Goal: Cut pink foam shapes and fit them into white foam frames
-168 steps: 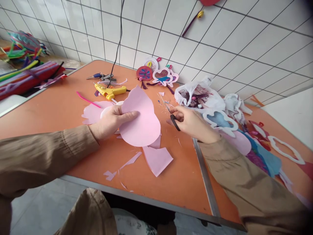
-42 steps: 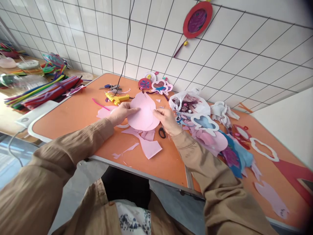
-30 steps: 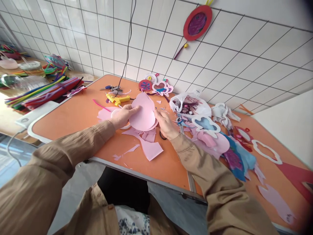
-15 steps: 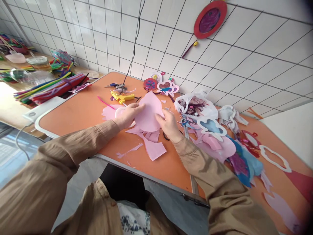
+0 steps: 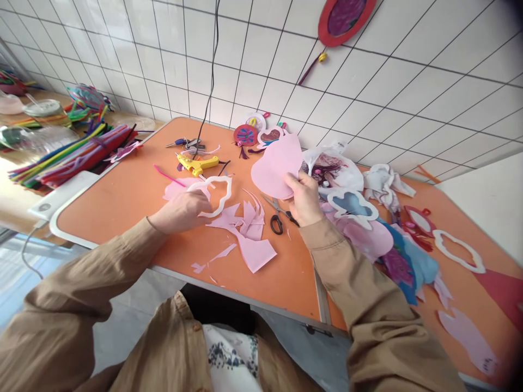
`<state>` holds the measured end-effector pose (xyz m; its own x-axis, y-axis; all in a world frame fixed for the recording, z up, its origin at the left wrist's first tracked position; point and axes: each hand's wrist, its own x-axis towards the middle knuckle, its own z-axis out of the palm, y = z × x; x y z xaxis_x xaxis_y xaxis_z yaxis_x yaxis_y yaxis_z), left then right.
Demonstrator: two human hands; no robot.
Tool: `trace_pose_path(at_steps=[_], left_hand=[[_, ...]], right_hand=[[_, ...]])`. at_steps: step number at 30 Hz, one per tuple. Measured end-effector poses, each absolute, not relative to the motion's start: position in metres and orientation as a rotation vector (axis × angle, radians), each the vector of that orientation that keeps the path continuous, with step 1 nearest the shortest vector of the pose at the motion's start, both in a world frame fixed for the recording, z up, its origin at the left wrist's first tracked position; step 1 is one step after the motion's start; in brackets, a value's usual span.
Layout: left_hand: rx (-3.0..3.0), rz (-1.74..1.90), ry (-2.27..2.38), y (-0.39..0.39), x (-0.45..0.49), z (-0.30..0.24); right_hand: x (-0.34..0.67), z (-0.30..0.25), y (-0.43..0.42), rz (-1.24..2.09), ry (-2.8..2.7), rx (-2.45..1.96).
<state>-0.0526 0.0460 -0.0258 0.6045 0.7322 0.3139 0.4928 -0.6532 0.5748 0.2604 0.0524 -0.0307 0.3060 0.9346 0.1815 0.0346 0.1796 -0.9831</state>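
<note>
My right hand (image 5: 305, 197) pinches a rounded pink sheet (image 5: 278, 166) by its lower right edge, held above the table. My left hand (image 5: 187, 209) is closed on a white wavy-edged frame (image 5: 224, 202), which is tilted up off the table. Behind that frame lies another pink piece (image 5: 174, 189). Pink scraps (image 5: 255, 253) lie between my hands. Scissors (image 5: 277, 220) with black handles rest just left of my right wrist, partly under the pink sheet.
A yellow glue gun (image 5: 198, 163) with a black cord lies behind my left hand. On the right are a white plastic bag (image 5: 347, 171), a cloud-shaped white frame (image 5: 333, 200) and coloured sheets. Pipe cleaners (image 5: 85, 155) are piled at the left. A tiled wall (image 5: 163, 60) stands behind.
My left hand has let go of the pink sheet, moved left and taken up the white frame. My right hand has carried the sheet up and right, uncovering the scissors.
</note>
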Motion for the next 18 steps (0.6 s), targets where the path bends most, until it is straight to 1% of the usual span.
trace_pose_path(at_steps=[3,9,14,18], left_hand=[[2.74,0.587,0.783,0.043,-0.061,-0.035],[3.04,0.563,0.792,0.052,-0.068,-0.045],[2.997,0.628,0.729,0.045,-0.065,-0.04],[2.848,0.861,0.782,0.047,-0.062,-0.025]], right_hand=[[0.257,-0.038,0.052,0.861,-1.072,-1.208],[0.253,-0.044,0.048,0.907,-1.04,-1.242],[0.251,-0.044,0.04,0.881,-1.126,-1.29],[0.248,-0.045,0.036,0.855,-1.247,-1.335]])
